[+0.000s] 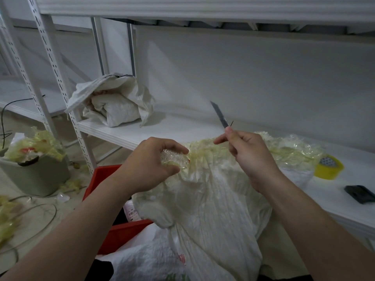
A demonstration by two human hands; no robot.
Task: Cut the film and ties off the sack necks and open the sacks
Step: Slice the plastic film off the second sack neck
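A white woven sack [213, 209] leans against the shelf edge in front of me, its neck [207, 153] wrapped in yellowish clear film. My left hand [150, 165] grips a crumpled wad of film [175, 160] at the left end of the neck. My right hand [245, 155] holds a knife [220, 115] above the neck, blade pointing up and away. A thin black tie [231, 123] sticks up beside the blade. Loose film [292, 147] trails right along the shelf.
A second sack [113, 102] lies open on the white shelf [172, 126] at the back left. A yellow tape roll [328, 166] and a black object [360, 193] sit at right. A red crate [105, 179] and a film-filled grey bin [36, 169] stand on the floor.
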